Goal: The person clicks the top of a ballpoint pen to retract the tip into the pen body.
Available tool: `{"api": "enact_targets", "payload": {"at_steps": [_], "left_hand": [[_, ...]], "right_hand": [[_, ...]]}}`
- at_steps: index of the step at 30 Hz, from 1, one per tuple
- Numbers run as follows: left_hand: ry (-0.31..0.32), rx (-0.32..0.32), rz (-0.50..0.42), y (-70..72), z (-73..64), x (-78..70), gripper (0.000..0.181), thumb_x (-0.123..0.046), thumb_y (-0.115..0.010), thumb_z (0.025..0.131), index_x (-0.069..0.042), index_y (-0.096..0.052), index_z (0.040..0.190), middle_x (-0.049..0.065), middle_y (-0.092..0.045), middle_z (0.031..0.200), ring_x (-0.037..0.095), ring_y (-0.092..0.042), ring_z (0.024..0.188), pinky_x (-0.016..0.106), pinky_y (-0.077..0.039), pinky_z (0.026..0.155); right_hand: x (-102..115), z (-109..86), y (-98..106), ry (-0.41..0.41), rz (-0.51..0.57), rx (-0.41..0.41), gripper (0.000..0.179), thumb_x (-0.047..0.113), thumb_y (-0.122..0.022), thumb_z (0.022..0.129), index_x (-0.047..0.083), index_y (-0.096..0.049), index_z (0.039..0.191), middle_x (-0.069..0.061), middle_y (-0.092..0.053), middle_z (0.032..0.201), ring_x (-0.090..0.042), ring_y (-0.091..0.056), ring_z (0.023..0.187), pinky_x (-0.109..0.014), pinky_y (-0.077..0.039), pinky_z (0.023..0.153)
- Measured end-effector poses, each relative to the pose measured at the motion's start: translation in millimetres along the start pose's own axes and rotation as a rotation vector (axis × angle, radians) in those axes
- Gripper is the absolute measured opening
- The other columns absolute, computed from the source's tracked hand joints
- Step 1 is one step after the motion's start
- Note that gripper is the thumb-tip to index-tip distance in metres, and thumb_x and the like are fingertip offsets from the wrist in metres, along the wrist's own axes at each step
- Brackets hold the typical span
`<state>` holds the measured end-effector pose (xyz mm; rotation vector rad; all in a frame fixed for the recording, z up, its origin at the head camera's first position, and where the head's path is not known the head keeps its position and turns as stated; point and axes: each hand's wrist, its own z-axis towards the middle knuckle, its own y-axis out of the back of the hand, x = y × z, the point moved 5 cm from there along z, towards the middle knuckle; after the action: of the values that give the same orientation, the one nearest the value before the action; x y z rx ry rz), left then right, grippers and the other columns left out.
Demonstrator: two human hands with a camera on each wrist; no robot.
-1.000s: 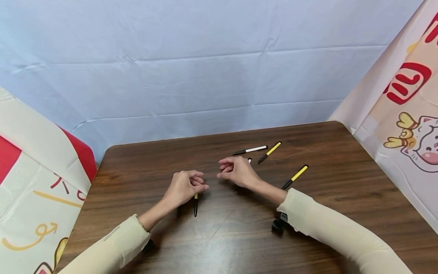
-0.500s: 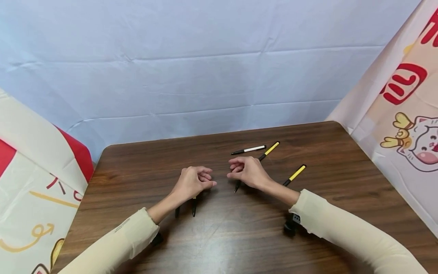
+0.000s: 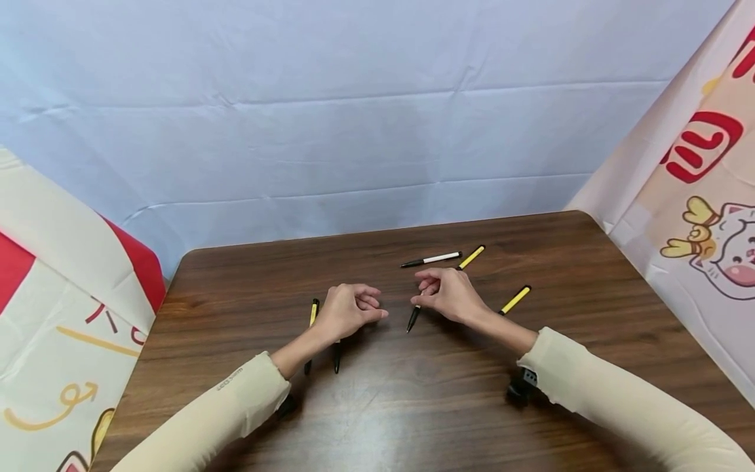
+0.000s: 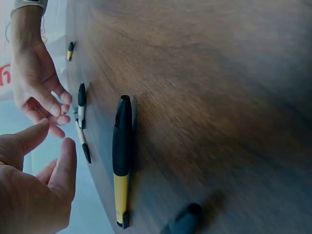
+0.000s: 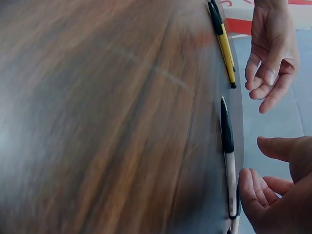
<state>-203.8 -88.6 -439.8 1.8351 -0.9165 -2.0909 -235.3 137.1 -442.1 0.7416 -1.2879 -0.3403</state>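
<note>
Above the table my left hand (image 3: pixel 349 313) hovers, thumb and fingers apart, with nothing between them. Below it lie two pens: a yellow pen (image 3: pixel 313 316) and a pen whose black tip (image 3: pixel 337 359) shows past the palm; in the left wrist view one yellow pen (image 4: pixel 121 195) shows its black grip. My right hand (image 3: pixel 453 296) is loosely bent over a white pen (image 3: pixel 414 318) with a black grip. The right wrist view shows that white pen (image 5: pixel 230 180) on the table, with a gap between thumb and fingers and nothing held.
Farther back lie another white pen (image 3: pixel 442 257) and a yellow pen (image 3: pixel 474 255), partly behind the right hand. A further yellow pen (image 3: pixel 516 299) lies by the right wrist. The wooden table (image 3: pixel 377 406) ends at a pale cloth backdrop (image 3: pixel 354 131).
Both hands have shifted to the right, holding nothing. The left yellow pen and the white pen's black grip have come out from behind them. The pens stay where they lay.
</note>
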Motion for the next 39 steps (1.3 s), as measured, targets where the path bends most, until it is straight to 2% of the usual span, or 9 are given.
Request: {"api": "enact_targets", "payload": {"at_steps": [6,16,21,28,39], "left_hand": [[0.007,0.012,-0.027,-9.0,5.9,-3.0,0.039,-0.016,-0.09,0.087,0.001,-0.077,0.119,0.004,-0.08,0.094,0.013,-0.078,0.081,0.024,-0.062,0.072],[0.021,0.044,-0.047,-23.0,14.4,-4.6,0.039,-0.016,-0.091,0.086,0.001,-0.077,0.118,0.006,-0.08,0.095,0.013,-0.078,0.083,0.023,-0.062,0.073],[0.024,0.083,-0.024,-31.3,20.1,-4.6,0.038,-0.018,-0.093,0.083,0.0,-0.079,0.114,0.008,-0.081,0.095,0.013,-0.079,0.083,0.021,-0.062,0.074],[0.018,0.124,-0.017,-41.9,26.6,-6.9,0.039,-0.017,-0.093,0.083,0.001,-0.079,0.114,0.009,-0.081,0.097,0.013,-0.078,0.083,0.02,-0.061,0.076],[0.032,0.139,0.013,-54.9,33.0,-12.0,0.039,-0.015,-0.095,0.081,0.0,-0.079,0.113,0.007,-0.081,0.093,0.008,-0.076,0.077,0.017,-0.059,0.073]], "right_hand": [[-11,0.9,7,-0.039,-0.003,-0.017,0.047,0.013,-0.092,0.082,-0.004,-0.074,0.123,-0.008,-0.077,0.093,-0.016,-0.074,0.083,-0.025,-0.059,0.075],[-23,2.4,15,-0.057,0.008,-0.054,0.05,0.012,-0.09,0.085,-0.006,-0.071,0.128,-0.019,-0.078,0.112,-0.031,-0.077,0.102,-0.042,-0.063,0.087],[-27,5.1,17,-0.067,0.009,-0.058,0.052,0.013,-0.09,0.086,-0.006,-0.07,0.13,-0.021,-0.076,0.12,-0.033,-0.076,0.108,-0.043,-0.063,0.091],[-28,10.3,16,-0.048,-0.011,-0.043,0.054,0.011,-0.089,0.085,-0.008,-0.069,0.131,-0.024,-0.075,0.123,-0.037,-0.075,0.111,-0.047,-0.062,0.094],[-27,12.4,11,-0.018,-0.049,-0.035,0.056,0.009,-0.09,0.084,-0.007,-0.068,0.133,-0.025,-0.072,0.127,-0.038,-0.074,0.112,-0.047,-0.061,0.095]]}}
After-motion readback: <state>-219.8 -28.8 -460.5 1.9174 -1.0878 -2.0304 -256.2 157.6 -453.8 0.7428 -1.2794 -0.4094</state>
